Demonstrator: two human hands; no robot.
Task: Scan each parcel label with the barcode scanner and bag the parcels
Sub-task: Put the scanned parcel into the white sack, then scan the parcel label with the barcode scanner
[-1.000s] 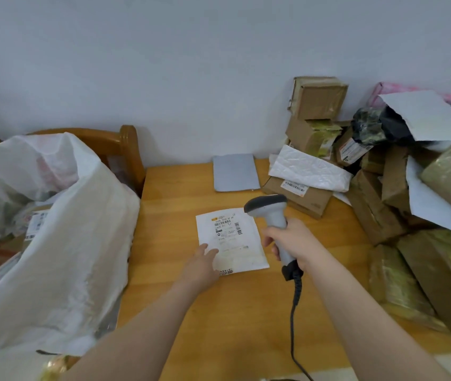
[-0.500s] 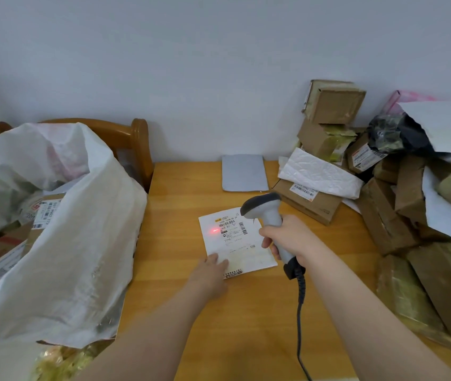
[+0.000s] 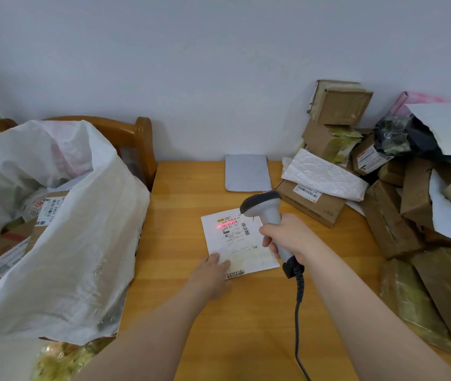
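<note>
Aiming scanner (image 3: 263, 208) at parcel (image 3: 242, 244) (red beam (image 3: 225, 225))

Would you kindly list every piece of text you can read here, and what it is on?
"507 P802 172", seemingly: sack label inside the white sack.
Parcel label under the scanner: too small to read.
Box label on the right: blurred.

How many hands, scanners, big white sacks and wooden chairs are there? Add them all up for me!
hands: 2 (left hand, right hand)
scanner: 1
big white sack: 1
wooden chair: 1
Total: 5
</note>
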